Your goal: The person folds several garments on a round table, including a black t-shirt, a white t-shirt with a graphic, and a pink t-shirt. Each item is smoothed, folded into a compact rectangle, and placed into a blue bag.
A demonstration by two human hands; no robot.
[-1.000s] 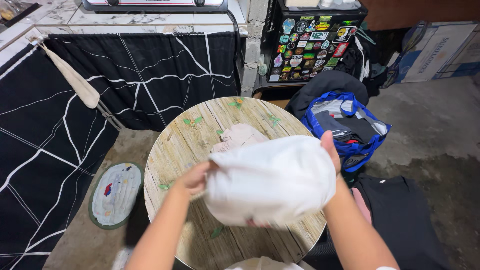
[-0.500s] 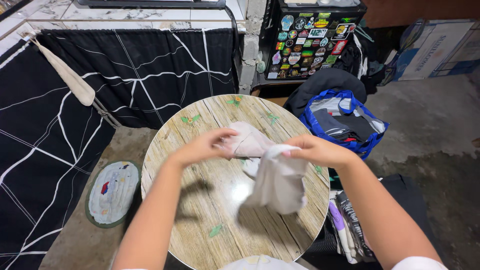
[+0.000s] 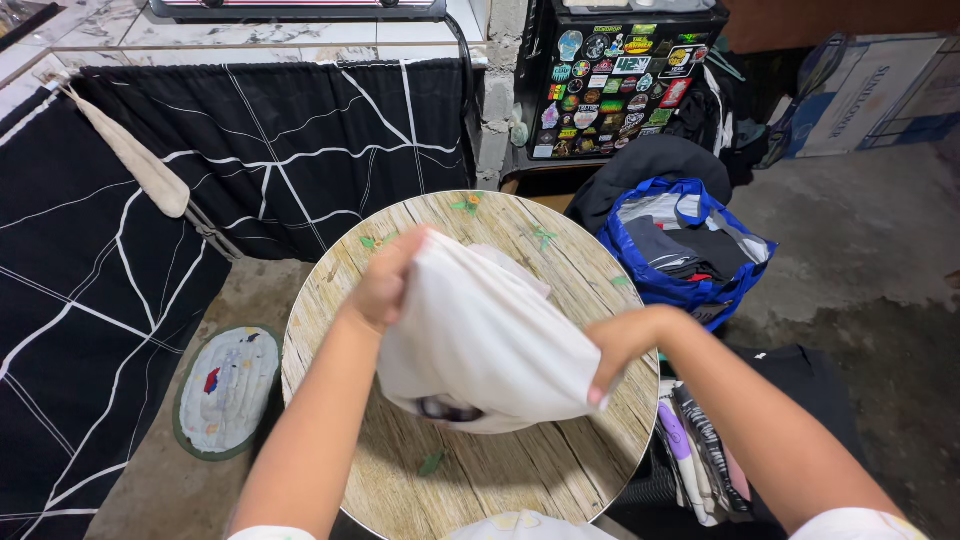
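I hold a white garment (image 3: 480,335) stretched above a round wood-pattern table (image 3: 560,270). My left hand (image 3: 385,285) grips its upper left corner, raised over the table's middle. Lower and nearer me, my right hand (image 3: 622,345) grips the lower right edge. The cloth slopes down from left to right, and a dark printed patch (image 3: 445,408) shows at its bottom edge. Most of a pale folded cloth (image 3: 520,272) on the table behind it is hidden.
A blue bag (image 3: 690,250) stuffed with clothes stands right of the table. Folded clothes (image 3: 690,450) and a dark garment lie on the floor at lower right. Black curtains with white lines hang at left. A round mat (image 3: 228,385) lies on the floor.
The white garment went from spread wide, to bunched low in my right hand, to spread again. My left hand has risen with one corner; my right hand has dropped lower.
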